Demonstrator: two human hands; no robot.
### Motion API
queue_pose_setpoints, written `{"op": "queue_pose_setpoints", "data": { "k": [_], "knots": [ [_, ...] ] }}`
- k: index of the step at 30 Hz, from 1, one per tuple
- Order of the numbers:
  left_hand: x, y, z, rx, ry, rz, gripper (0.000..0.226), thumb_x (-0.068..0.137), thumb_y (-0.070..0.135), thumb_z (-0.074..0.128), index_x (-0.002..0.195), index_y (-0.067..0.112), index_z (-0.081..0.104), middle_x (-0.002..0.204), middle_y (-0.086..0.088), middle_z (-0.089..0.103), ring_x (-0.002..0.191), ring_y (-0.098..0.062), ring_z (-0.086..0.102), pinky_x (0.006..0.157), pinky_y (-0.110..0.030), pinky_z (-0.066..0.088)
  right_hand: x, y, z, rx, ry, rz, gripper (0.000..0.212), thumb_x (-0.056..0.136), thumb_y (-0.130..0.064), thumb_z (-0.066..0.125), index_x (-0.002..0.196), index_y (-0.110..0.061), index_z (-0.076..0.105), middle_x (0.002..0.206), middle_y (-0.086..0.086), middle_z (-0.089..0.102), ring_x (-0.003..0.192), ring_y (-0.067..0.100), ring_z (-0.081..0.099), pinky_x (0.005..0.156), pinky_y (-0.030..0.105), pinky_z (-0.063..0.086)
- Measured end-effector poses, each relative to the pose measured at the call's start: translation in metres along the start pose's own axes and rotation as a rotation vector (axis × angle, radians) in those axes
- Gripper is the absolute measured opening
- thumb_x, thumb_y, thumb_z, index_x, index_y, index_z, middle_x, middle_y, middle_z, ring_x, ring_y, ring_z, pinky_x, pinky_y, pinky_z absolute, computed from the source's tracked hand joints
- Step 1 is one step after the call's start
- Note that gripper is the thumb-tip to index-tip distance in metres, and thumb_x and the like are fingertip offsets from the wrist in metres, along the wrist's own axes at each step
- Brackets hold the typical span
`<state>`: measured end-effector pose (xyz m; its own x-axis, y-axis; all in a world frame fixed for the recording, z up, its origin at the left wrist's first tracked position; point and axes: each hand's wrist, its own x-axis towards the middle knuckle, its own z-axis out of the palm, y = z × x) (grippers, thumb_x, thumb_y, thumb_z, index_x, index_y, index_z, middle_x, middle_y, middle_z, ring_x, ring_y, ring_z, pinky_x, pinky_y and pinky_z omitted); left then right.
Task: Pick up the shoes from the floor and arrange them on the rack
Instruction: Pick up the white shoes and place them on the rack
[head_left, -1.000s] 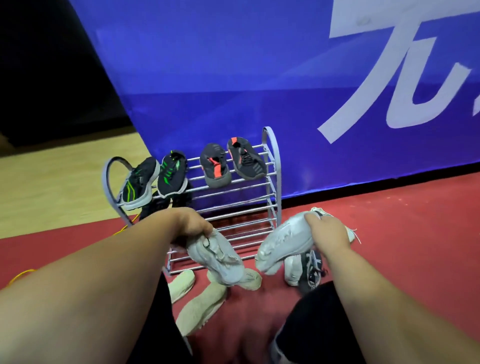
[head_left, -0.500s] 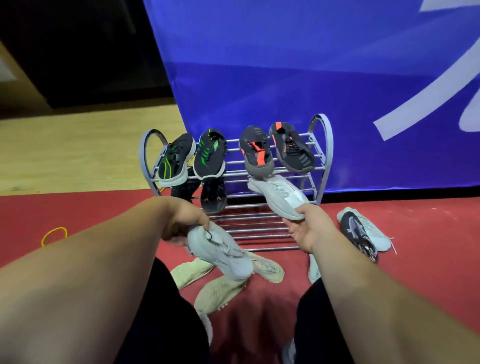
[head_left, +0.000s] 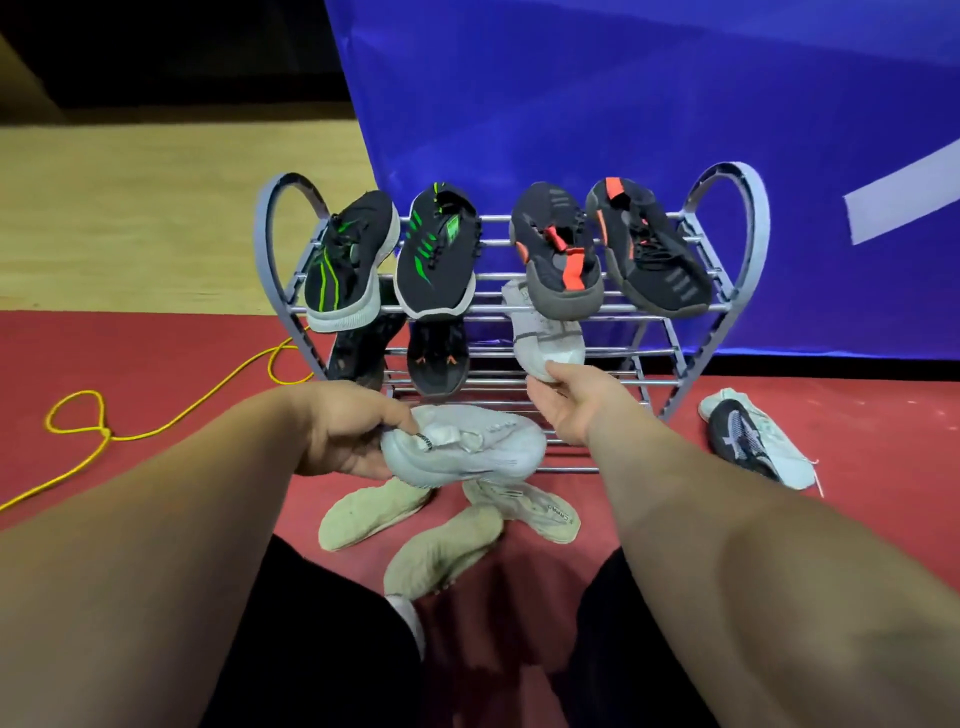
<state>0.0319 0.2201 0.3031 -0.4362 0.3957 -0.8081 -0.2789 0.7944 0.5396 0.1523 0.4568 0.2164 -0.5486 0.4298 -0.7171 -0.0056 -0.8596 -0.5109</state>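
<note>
Nearest to the person's knees, three beige shoes lay scattered on the red floor, their long axes splayed in different directions, one sole-up below the left fingers.

Just above them the left hand was clenched around the heel end of a white shoe. That shoe lay almost level, its long axis running sideways, heel tucked under the fingers and toe pointing off to the right, toward the other wrist. It hung clear of the floor, in front of the lowest bars of the rack.

The right hand reached further in, fingertips pinched on the toe of a second white shoe. This one rested on the rack's second tier, its long axis running front to back: toe toward the fingers, heel pushed away under the top shelf. Whether the fingers bore any of its weight could not be told.

Left of those fingertips, on the same tier, sat two dark shoes, toes forward. Well to the right of the hand, on the floor beside the rack's foot, a black-and-white shoe lay across a pale one.

Beyond the fingers, the top tier carried a black pair with green stripes and a dark grey pair with orange marks, all with heels toward the blue banner behind. A yellow cord looped over the floor far to the left.
</note>
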Motion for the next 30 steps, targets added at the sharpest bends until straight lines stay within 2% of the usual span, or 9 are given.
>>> {"op": "queue_pose_setpoints", "data": {
  "k": [4, 8, 10, 12, 14, 17, 25, 28, 30],
  "knots": [
    [0.017, -0.011, 0.004, -0.020, -0.152, -0.076, 0.010, 0.089, 0.009, 0.065, 0.096, 0.004, 0.069, 0.085, -0.010, 0.072, 0.064, -0.017, 0.070, 0.073, -0.031, 0.061, 0.011, 0.001, -0.002, -0.333, 0.048, 0.085, 0.025, 0.090, -0.005, 0.073, 0.114, -0.002, 0.064, 0.123, 0.014, 0.066, 0.092, 0.032, 0.074, 0.064, 0.036, 0.065],
    [0.028, 0.003, 0.026, 0.012, -0.311, -0.098, 0.011, 0.091, 0.004, 0.063, 0.096, -0.001, 0.070, 0.094, -0.018, 0.073, 0.073, -0.023, 0.074, 0.082, -0.036, 0.059, 0.004, -0.014, -0.017, -0.706, 0.260, -0.146, 0.027, 0.082, -0.015, 0.070, 0.107, -0.008, 0.064, 0.103, 0.009, 0.066, 0.069, 0.025, 0.070, 0.052, 0.029, 0.053],
    [0.032, 0.015, 0.043, 0.000, -0.380, -0.090, 0.014, 0.091, 0.004, 0.062, 0.101, -0.002, 0.070, 0.096, -0.020, 0.074, 0.076, -0.025, 0.075, 0.086, -0.038, 0.058, -0.008, -0.035, -0.030, -0.806, 0.353, -0.307, 0.016, 0.082, -0.012, 0.063, 0.098, -0.011, 0.064, 0.090, 0.009, 0.064, 0.075, 0.027, 0.061, 0.062, 0.034, 0.053],
    [0.034, 0.027, 0.062, -0.070, -0.429, -0.072, 0.022, 0.091, 0.005, 0.062, 0.110, -0.003, 0.068, 0.099, -0.020, 0.074, 0.081, -0.026, 0.076, 0.084, -0.038, 0.060, -0.024, -0.055, -0.042, -0.919, 0.415, -0.392, 0.021, 0.090, -0.005, 0.058, 0.109, -0.009, 0.067, 0.105, 0.012, 0.068, 0.103, 0.033, 0.063, 0.088, 0.038, 0.051],
    [0.033, 0.039, 0.081, -0.189, -0.464, -0.061, 0.029, 0.090, 0.003, 0.061, 0.117, -0.005, 0.065, 0.105, -0.020, 0.074, 0.086, -0.027, 0.076, 0.080, -0.038, 0.062, -0.037, -0.064, -0.059, -1.073, 0.460, -0.448, 0.024, 0.090, -0.003, 0.058, 0.110, -0.009, 0.069, 0.110, 0.012, 0.070, 0.109, 0.034, 0.063, 0.092, 0.037, 0.050],
    [0.034, 0.049, 0.105, -0.300, -0.493, -0.042, 0.047, 0.080, 0.002, 0.067, 0.125, -0.006, 0.061, 0.111, -0.021, 0.072, 0.091, -0.030, 0.075, 0.075, -0.040, 0.063, -0.038, -0.071, -0.078, -0.929, 0.510, -0.586, 0.006, 0.074, -0.021, 0.057, 0.069, -0.019, 0.056, 0.077, 0.006, 0.061, 0.078, 0.032, 0.055, 0.076, 0.041, 0.052],
    [0.051, 0.067, 0.132, -0.596, -0.481, 0.092, 0.027, 0.093, -0.003, 0.052, 0.117, -0.012, 0.060, 0.113, -0.025, 0.070, 0.097, -0.035, 0.073, 0.086, -0.046, 0.059, -0.046, -0.069, -0.069, -0.571, 0.206, -0.233, 0.037, 0.093, -0.043, 0.065, 0.121, -0.020, 0.060, 0.106, 0.003, 0.060, 0.096, 0.028, 0.071, 0.083, 0.041, 0.062],
    [0.068, 0.075, 0.145, -0.634, -0.430, 0.147, 0.025, 0.097, 0.001, 0.056, 0.120, -0.007, 0.061, 0.115, -0.020, 0.070, 0.103, -0.031, 0.071, 0.088, -0.040, 0.059, -0.038, -0.067, -0.066, -0.558, 0.109, -0.148, 0.045, 0.089, -0.053, 0.068, 0.123, -0.024, 0.064, 0.113, 0.007, 0.071, 0.093, 0.031, 0.076, 0.074, 0.038, 0.062],
    [0.080, 0.079, 0.158, -0.546, -0.329, 0.180, 0.022, 0.095, 0.011, 0.065, 0.115, 0.002, 0.064, 0.112, -0.013, 0.072, 0.094, -0.024, 0.072, 0.084, -0.034, 0.061, -0.030, -0.063, -0.064, -0.559, 0.077, -0.154, 0.028, 0.091, -0.042, 0.071, 0.112, -0.023, 0.070, 0.100, 0.005, 0.077, 0.091, 0.028, 0.076, 0.075, 0.035, 0.061]
  ]
}}
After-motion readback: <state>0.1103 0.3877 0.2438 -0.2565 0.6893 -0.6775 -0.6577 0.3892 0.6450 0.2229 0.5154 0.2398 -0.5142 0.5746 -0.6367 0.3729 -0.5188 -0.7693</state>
